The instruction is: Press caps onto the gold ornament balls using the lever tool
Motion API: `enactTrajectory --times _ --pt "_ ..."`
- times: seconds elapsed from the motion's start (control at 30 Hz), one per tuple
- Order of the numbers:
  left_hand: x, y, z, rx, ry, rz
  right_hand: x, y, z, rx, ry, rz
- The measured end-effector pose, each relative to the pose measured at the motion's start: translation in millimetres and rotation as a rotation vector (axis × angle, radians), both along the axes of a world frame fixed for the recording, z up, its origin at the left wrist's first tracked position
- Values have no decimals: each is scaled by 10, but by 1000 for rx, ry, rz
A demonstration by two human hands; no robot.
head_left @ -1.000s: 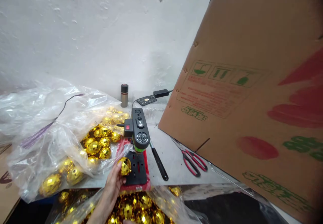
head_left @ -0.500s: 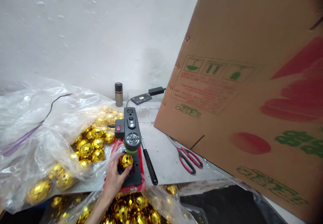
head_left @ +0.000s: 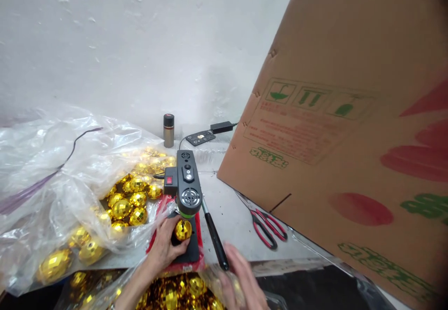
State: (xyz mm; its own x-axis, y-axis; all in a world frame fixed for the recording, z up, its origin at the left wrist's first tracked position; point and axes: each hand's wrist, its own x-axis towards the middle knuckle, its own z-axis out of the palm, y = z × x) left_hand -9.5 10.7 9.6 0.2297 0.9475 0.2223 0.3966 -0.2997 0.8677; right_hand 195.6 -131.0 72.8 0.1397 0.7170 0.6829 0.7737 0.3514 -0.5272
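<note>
My left hand (head_left: 164, 243) is closed round a mirror-faceted gold ball (head_left: 183, 230), thumb on one side and fingers on the other. It keeps the ball on the black base (head_left: 192, 250) of a small bench machine (head_left: 189, 179), right under the head. A lever with a black grip (head_left: 217, 241) slants forward from the machine's right side. Beside the grip's end, my right hand (head_left: 245, 277) is open and somewhat blurred, its fingers stretched out. Whether it touches the grip I cannot tell.
A clear plastic bag (head_left: 45, 161) with several gold balls (head_left: 121, 209) lies to the left. More gold balls (head_left: 170, 296) sit below the table edge. Scissors (head_left: 269, 228) rest beside a large leaning carton (head_left: 315, 175). A bottle (head_left: 168, 130) and power adapter (head_left: 221, 127) stand behind.
My right hand has come into view from below, next to the lever grip. My left hand still holds the gold ball on the base. The whole view has shifted slightly.
</note>
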Motion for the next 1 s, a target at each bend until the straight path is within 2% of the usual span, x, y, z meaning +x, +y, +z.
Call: enactTrajectory --times 0.1,0.23,0.33,0.4,0.5,0.67,0.77,1.0 --pt "32 51 -40 15 26 -35 87 260 286 149 -10 23" --pt "37 45 -102 21 -1 -52 21 533 671 296 -188 125" --pt "22 24 -103 16 -7 -64 -131 657 900 327 -181 181" --pt "14 16 -88 -3 -5 -86 -226 710 979 305 -132 244" --pt "11 11 -78 -24 -4 -100 -312 755 946 302 -93 266" --pt "26 -4 -115 4 2 -102 -355 774 670 310 -79 241" --pt "34 -15 -111 7 -16 -101 -391 774 570 343 -47 208" --pt "47 -10 -111 3 -11 -102 -520 690 640 238 28 114"
